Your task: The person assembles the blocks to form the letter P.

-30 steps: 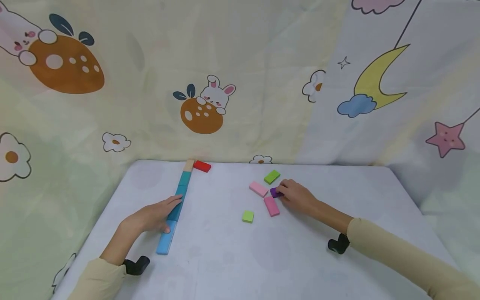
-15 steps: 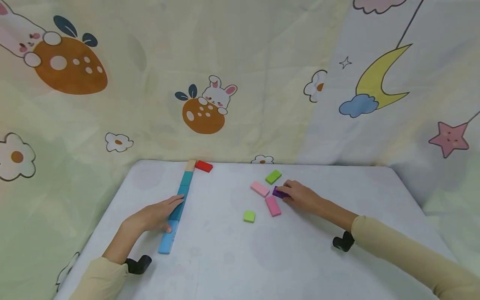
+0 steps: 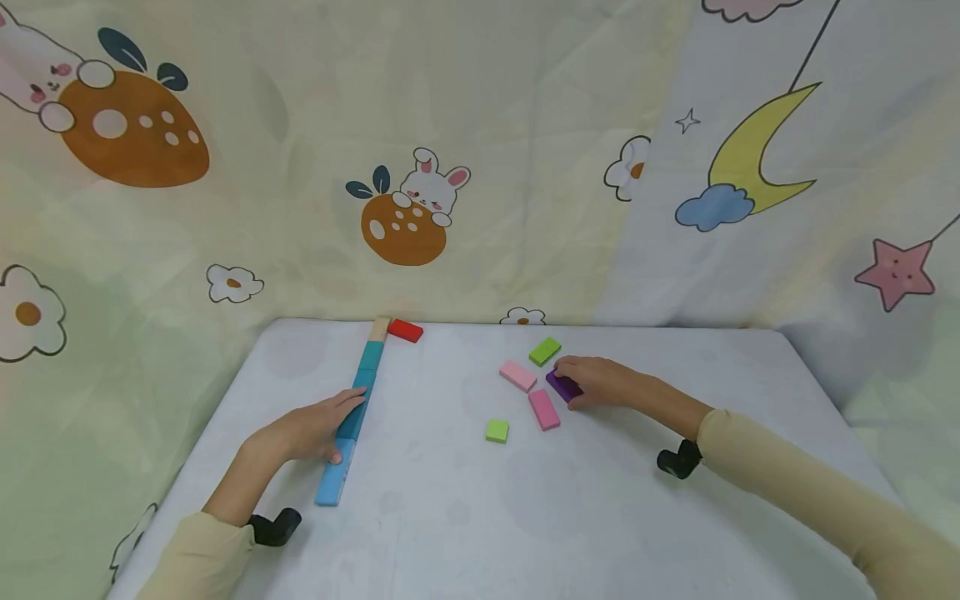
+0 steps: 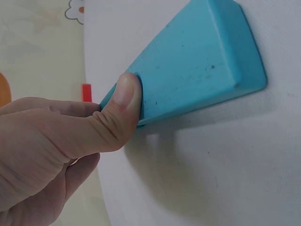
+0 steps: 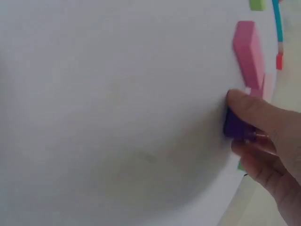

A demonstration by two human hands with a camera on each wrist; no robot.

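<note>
White table [image 3: 450,525], block row [image 3: 351,425], loose blocks [image 3: 544,410]

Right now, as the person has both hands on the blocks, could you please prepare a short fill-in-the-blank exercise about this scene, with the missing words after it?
1. The right hand holds a block whose colour is ____.
2. The left hand touches the row of blocks, and the colour of the separate block beside this row's far end is ____.
3. Counting light and darker ones, the number of pink blocks on the white table is ____.

Missing words: purple; red; two.
</note>
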